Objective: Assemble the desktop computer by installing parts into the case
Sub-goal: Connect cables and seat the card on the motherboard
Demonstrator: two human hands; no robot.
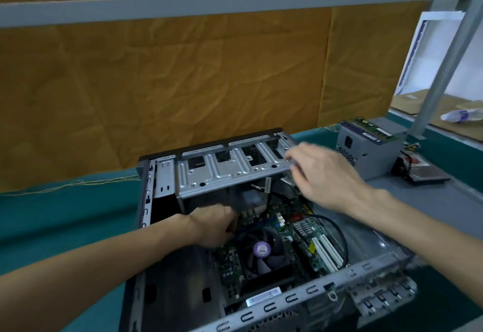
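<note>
Your left hand (214, 224) reaches inside the case (261, 303) under the drive cage (230, 169), its grip curled, contents hidden. Your right hand (324, 177), blurred, seems loosely open at the cage's right end.

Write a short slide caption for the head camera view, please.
Left hand reaches beneath the silver metal drive cage of the open grey desktop case; right hand touches the cage's right end.

Left hand (217, 224), right hand (324, 177): bare, forearms uncovered, no sleeves visible.

One head-worn view — looking forward and down, close over the open case (274, 303); the backdrop cloth (162, 75) fills twelve o'clock.
</note>
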